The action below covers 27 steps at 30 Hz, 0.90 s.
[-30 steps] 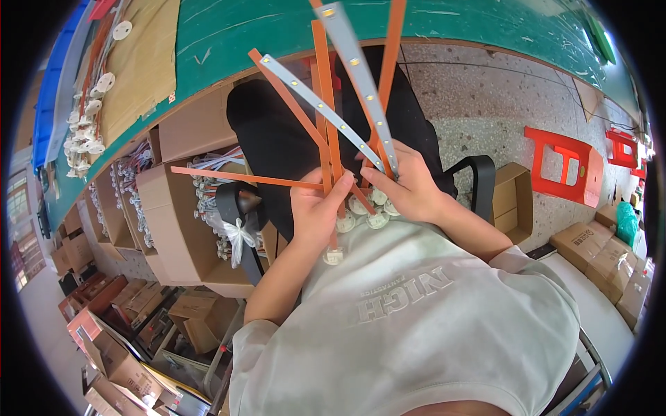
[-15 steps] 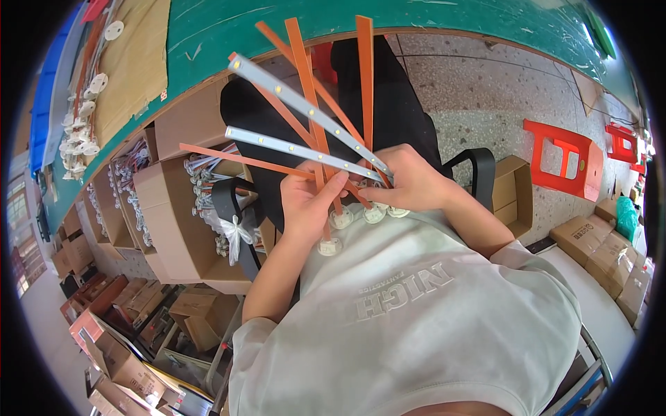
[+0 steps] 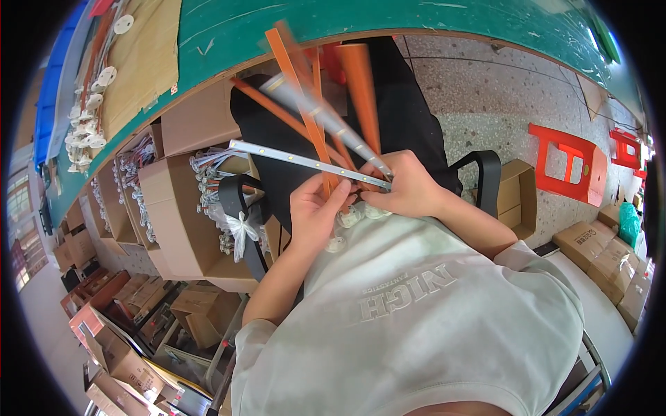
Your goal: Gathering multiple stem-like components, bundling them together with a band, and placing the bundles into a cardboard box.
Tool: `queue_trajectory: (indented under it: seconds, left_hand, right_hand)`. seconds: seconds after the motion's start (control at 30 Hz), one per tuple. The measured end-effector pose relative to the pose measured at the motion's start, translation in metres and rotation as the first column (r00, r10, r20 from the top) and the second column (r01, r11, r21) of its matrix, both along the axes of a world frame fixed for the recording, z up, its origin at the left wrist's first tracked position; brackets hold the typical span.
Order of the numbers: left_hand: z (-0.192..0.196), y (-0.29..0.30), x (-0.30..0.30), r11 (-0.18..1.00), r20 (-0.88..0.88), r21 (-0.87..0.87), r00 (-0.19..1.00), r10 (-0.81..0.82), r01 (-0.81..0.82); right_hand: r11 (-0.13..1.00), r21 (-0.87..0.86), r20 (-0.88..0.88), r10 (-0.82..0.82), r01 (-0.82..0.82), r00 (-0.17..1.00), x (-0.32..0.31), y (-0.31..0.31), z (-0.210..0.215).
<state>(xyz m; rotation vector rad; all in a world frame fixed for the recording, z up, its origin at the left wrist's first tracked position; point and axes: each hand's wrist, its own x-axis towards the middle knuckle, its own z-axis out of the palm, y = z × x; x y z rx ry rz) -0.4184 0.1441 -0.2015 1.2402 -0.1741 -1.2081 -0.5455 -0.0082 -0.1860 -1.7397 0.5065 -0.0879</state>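
Above my lap I hold a splayed bundle of LED light strips, some showing a white face with small yellow LEDs, others an orange back. My left hand (image 3: 316,211) is closed, thumb and fingers pinching the strips near their lower ends. My right hand (image 3: 409,186) is closed round the bundle just beside it. A white-faced LED strip (image 3: 288,158) slants out to the left between the hands. An orange-backed strip (image 3: 295,87) rises past it, and several others are blurred. White round end pieces (image 3: 350,218) hang below my hands against my shirt. The fingers partly hide the strips' lower ends.
A green worktable (image 3: 277,17) runs along the far side, with a cardboard sheet (image 3: 142,62) and more strips (image 3: 89,118) on its left. Open cardboard boxes (image 3: 170,215) of strips stand left. A black armrest (image 3: 485,173) and red plastic stools (image 3: 569,163) are to the right.
The strips have swung and drawn closer together, several blurring. The orange strip that pointed left over my left hand no longer shows there. Both hands stay close together, still gripping the bundle.
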Motion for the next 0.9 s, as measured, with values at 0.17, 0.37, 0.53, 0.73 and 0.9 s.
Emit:
queue_trajectory:
  seconds: [0.17,0.37,0.53,0.73,0.9]
  left_hand:
    - [0.007,-0.005,-0.002,0.996,-0.013,0.050,0.997,0.071,-0.071]
    - [-0.010,-0.001,-0.001,0.995,0.075,-0.092,0.997,-0.018,0.025]
    - [-0.002,-0.009,-0.006,0.986,-0.046,-0.146,0.996,0.073,-0.079]
    - [0.000,-0.025,-0.006,0.952,0.194,-0.306,0.980,0.035,0.026]
    - [0.013,-0.038,-0.004,0.961,-0.043,-0.155,0.973,0.225,-0.229]
  right_hand:
    - [0.983,0.138,-0.071,-0.111,0.120,0.991,-0.001,0.003,-0.003]
    - [0.990,0.093,0.005,-0.103,0.102,0.995,0.023,0.013,0.010]
    - [0.844,0.512,0.069,-0.227,0.161,0.971,0.026,0.014,0.009]
    - [0.979,-0.205,0.151,0.031,0.000,0.988,0.036,0.022,0.010]
    - [0.877,-0.451,0.020,0.192,-0.162,0.981,0.027,0.020,0.030]
